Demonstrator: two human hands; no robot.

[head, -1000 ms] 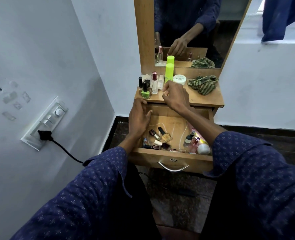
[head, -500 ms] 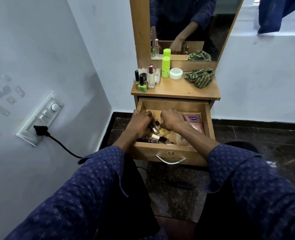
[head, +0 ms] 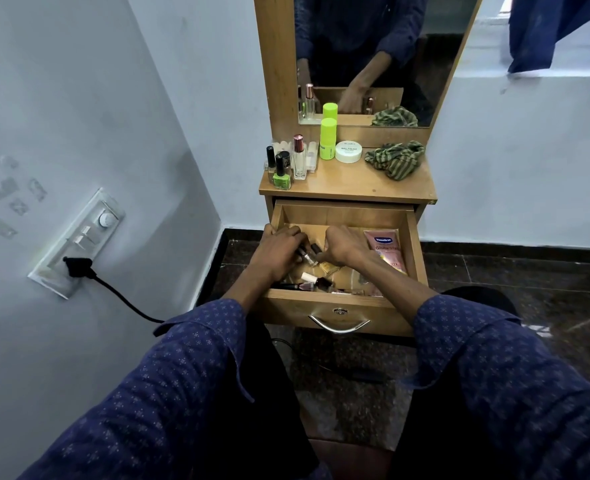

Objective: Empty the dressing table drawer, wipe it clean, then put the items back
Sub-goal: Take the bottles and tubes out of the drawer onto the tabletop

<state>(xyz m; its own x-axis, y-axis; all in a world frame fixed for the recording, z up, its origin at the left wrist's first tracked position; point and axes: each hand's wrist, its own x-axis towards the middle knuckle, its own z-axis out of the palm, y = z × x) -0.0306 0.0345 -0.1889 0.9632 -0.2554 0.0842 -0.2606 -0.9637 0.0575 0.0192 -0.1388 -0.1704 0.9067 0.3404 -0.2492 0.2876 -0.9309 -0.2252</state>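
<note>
Pale wall corner, wooden dressing table (head: 349, 183) at twelve o'clock, its drawer (head: 335, 306) pulled wide open. Both hands are down inside: left hand (head: 278, 252) curled round a small bottle (head: 306, 255), right hand (head: 342, 247) curled just beside it, though what it grips I cannot tell. Emptying is under way, I'd say. Cleared bottles (head: 283, 168) stand at eleven o'clock; a pink tube (head: 387, 249) waits at three.

- Drawer (head: 342, 308) pulled out near, under the tabletop (head: 349, 183).
- Both hands in the drawer: left hand (head: 279, 252) left, right hand (head: 343, 245) middle, small bottles (head: 316, 280) between and nearer.
- Tube (head: 387, 249) at the drawer's right.
- On the tabletop: bottles (head: 288, 164) left, jar (head: 348, 151) middle, cloth (head: 395, 159) right.
- Mirror (head: 373, 57) behind.
</note>
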